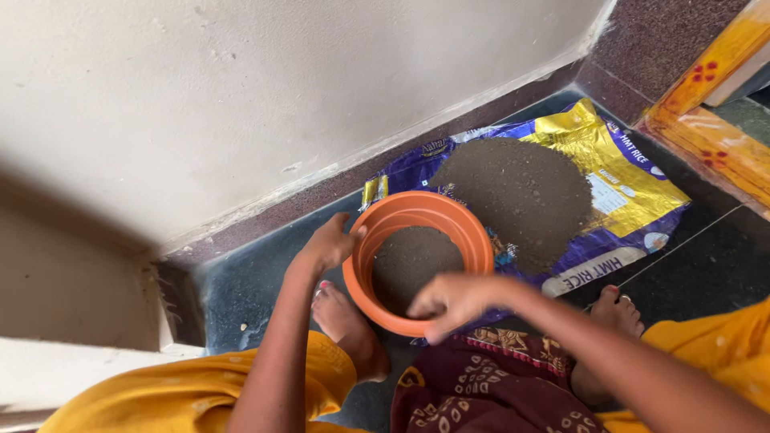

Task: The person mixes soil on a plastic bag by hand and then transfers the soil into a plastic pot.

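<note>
Your left hand (330,243) grips the far-left rim of the round orange plastic pot (417,261), half-filled with dark soil. Your right hand (449,301), fingers pinched loosely, holds nothing visible, hovering over the near rim. Beyond the pot, a soil heap (521,192) lies on a flattened sack (634,188).

Flattened blue-yellow sack (618,172) (soil-heaped)

pots: 1, orange (417,265), soil inside | sacks: 1, blue/yellow (618,188), flat under & behind pot | soil heaps: 1 (521,196), on sack behind pot | hands: 2, L (330,243) & R (453,303), both at pot rim | bare feet: 2, L (345,321) & R (616,311), just nr side of pot
</note>
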